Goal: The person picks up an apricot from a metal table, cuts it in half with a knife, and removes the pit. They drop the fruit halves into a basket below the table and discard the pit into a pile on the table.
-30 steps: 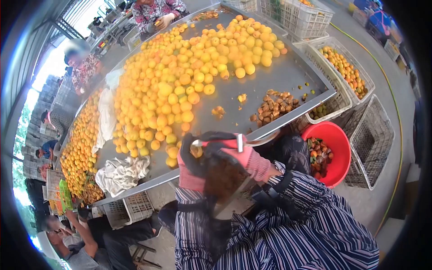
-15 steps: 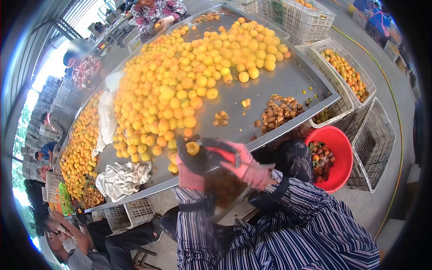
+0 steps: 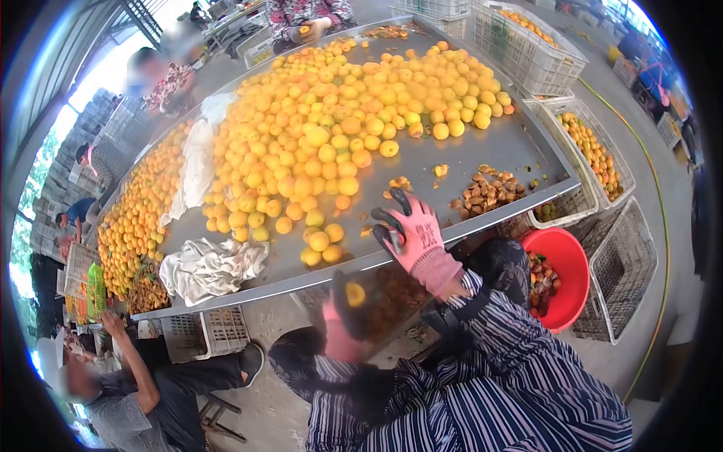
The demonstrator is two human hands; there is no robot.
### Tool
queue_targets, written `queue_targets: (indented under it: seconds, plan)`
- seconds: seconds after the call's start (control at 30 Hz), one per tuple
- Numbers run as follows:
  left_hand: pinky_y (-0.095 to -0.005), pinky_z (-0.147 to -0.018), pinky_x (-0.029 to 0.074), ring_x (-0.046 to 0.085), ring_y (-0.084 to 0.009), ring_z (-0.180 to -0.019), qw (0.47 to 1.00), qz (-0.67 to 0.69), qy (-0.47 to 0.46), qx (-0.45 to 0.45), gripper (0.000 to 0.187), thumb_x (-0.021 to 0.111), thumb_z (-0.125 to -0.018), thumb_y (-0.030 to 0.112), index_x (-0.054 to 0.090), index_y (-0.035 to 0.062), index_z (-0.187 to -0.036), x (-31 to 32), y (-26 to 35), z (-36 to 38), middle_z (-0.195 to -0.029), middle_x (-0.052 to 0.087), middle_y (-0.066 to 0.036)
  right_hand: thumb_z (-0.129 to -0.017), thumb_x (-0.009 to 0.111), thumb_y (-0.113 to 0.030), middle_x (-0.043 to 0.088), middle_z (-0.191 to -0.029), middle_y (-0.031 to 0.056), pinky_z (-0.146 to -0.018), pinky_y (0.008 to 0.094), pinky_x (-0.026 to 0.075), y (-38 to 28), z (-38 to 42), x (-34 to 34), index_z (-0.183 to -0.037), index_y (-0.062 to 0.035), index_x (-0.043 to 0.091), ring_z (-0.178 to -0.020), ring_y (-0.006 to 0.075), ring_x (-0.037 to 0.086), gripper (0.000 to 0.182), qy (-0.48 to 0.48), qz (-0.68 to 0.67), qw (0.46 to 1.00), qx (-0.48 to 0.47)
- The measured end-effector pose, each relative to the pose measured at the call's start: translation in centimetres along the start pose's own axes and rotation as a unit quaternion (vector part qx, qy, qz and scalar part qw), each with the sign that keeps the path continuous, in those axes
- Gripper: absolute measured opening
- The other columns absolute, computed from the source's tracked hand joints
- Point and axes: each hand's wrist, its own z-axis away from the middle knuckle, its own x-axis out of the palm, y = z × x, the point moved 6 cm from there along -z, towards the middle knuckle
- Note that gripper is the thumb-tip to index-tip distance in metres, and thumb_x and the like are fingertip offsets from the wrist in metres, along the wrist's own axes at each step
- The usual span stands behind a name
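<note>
My left hand (image 3: 343, 320), in a pink glove with a dark palm, is blurred by motion below the table's near edge. It is closed around an apricot half (image 3: 355, 294), whose orange cut face shows. Under that hand sits a container of fruit pieces (image 3: 392, 305), partly hidden. My right hand (image 3: 418, 237), gloved alike, hovers over the metal table's (image 3: 520, 158) near rim with its dark fingers apart; I see nothing held. Nearby lie loose apricots (image 3: 320, 241) and a heap of brown pits (image 3: 489, 192).
A large pile of apricots (image 3: 324, 128) covers the table. White cloths (image 3: 211, 270) lie at its left. At right stand a red bucket (image 3: 568, 279) with fruit scraps and plastic crates (image 3: 629, 264). A person (image 3: 309, 19) works across the table; another (image 3: 128, 392) sits at left.
My hands have separated. The left has dropped below the table edge with the apricot half; the right has moved up over the rim and its fingers have spread. The view has shifted slightly.
</note>
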Motion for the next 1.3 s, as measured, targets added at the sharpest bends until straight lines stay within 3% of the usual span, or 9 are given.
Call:
queue_targets:
  seconds: [0.2,0.53,0.6,0.73,0.8,1.0,1.07,1.2,1.3]
  plan:
    - [-0.0293,-0.074,0.049,0.058,-0.0178,-0.090,0.955,-0.255,-0.144,-0.050,0.028,0.039,-0.094,0.017,0.049,0.0008,-0.115,-0.3,-7.8,3.2,-0.097,0.058,-0.006,-0.074,0.061,-0.025,0.052,-0.106,0.0102,-0.079,0.0409,0.045,-3.9,-2.6,8.3,-0.112,-0.0152,0.050,-0.091,0.0284,0.059,0.041,-0.232,0.028,0.972,-0.037]
    - [-0.0328,-0.085,0.049,0.059,-0.0260,-0.097,0.985,0.094,0.110,-0.092,0.031,0.042,-0.090,0.007,0.048,-0.0046,-0.118,-7.2,-2.3,3.4,-0.115,0.054,-0.016,-0.076,0.065,-0.030,0.059,-0.090,0.0084,-0.074,0.0368,0.048,-5.0,-3.2,10.5,-0.108,-0.0109,0.057,-0.086,0.0242,0.059,0.038,-0.242,-0.153,0.958,-0.013]
    - [-0.0330,-0.085,0.049,0.057,-0.0250,-0.100,0.985,0.107,0.132,-0.016,0.030,0.043,-0.091,0.009,0.049,-0.0047,-0.118,-7.4,3.7,2.9,-0.116,0.053,-0.015,-0.083,0.058,-0.014,0.058,-0.100,0.0043,-0.074,0.0300,0.050,-5.6,-0.4,9.2,-0.120,-0.0088,0.050,-0.083,0.0163,0.059,0.038,-0.356,-0.655,0.596,0.299]
    - [-0.0327,-0.084,0.049,0.056,-0.0236,-0.102,0.911,-0.289,0.128,0.265,0.036,0.042,-0.094,0.018,0.043,-0.0018,-0.124,-6.0,11.1,2.3,-0.119,0.050,-0.014,-0.088,0.050,-0.006,0.056,-0.099,0.0002,-0.076,0.0237,0.050,-6.5,2.9,6.3,-0.124,-0.0069,0.047,-0.083,0.0098,0.056,0.036,-0.406,-0.613,0.664,0.134]
    - [-0.0322,-0.082,0.050,0.055,-0.0226,-0.103,0.920,0.386,-0.067,0.010,0.048,0.045,-0.093,0.030,0.035,0.0024,-0.130,-3.9,10.5,1.8,-0.121,0.048,-0.013,-0.089,0.047,-0.005,0.056,-0.092,-0.0002,-0.068,0.0215,0.050,-9.5,2.3,1.9,-0.122,-0.0062,0.048,-0.072,0.0092,0.055,0.033,-0.242,-0.497,0.830,-0.072]
    - [-0.0294,-0.077,0.050,0.057,-0.0192,-0.093,0.945,0.320,-0.071,-0.015,0.061,0.043,-0.089,0.051,0.038,0.0045,-0.128,-2.0,12.3,4.5,-0.114,0.053,-0.009,-0.076,0.068,-0.011,0.055,-0.112,0.0125,-0.086,0.0318,0.044,-9.5,5.0,-0.5,-0.124,-0.0038,0.045,-0.103,0.0195,0.054,0.053,-0.329,-0.499,0.801,0.042]
    - [-0.0313,-0.079,0.050,0.057,-0.0197,-0.095,0.964,0.263,-0.004,0.036,0.058,0.045,-0.089,0.048,0.041,0.0029,-0.124,-2.6,11.1,4.5,-0.112,0.054,-0.010,-0.081,0.063,-0.015,0.058,-0.108,0.0127,-0.087,0.0315,0.043,-7.4,5.5,-0.1,-0.121,-0.0043,0.048,-0.101,0.0207,0.055,0.045,-0.360,-0.506,0.714,0.325]
    - [-0.0338,-0.082,0.049,0.056,-0.0207,-0.098,0.973,0.231,0.021,0.000,0.057,0.045,-0.089,0.047,0.043,0.0019,-0.123,-3.1,10.3,5.4,-0.111,0.054,-0.011,-0.085,0.059,-0.018,0.058,-0.110,0.0076,-0.087,0.0269,0.042,-5.2,5.0,-3.9,-0.120,-0.0030,0.048,-0.100,0.0132,0.053,0.039,-0.282,-0.238,0.926,0.078]
    - [-0.0319,-0.079,0.050,0.058,-0.0205,-0.092,0.916,0.398,-0.034,-0.022,0.056,0.053,-0.086,0.045,0.045,0.0009,-0.121,-1.7,11.9,6.3,-0.106,0.056,-0.011,-0.086,0.057,-0.017,0.058,-0.111,0.0069,-0.089,0.0268,0.042,-6.0,6.6,-6.1,-0.121,-0.0011,0.047,-0.102,0.0124,0.053,0.040,-0.270,-0.491,0.820,0.118]
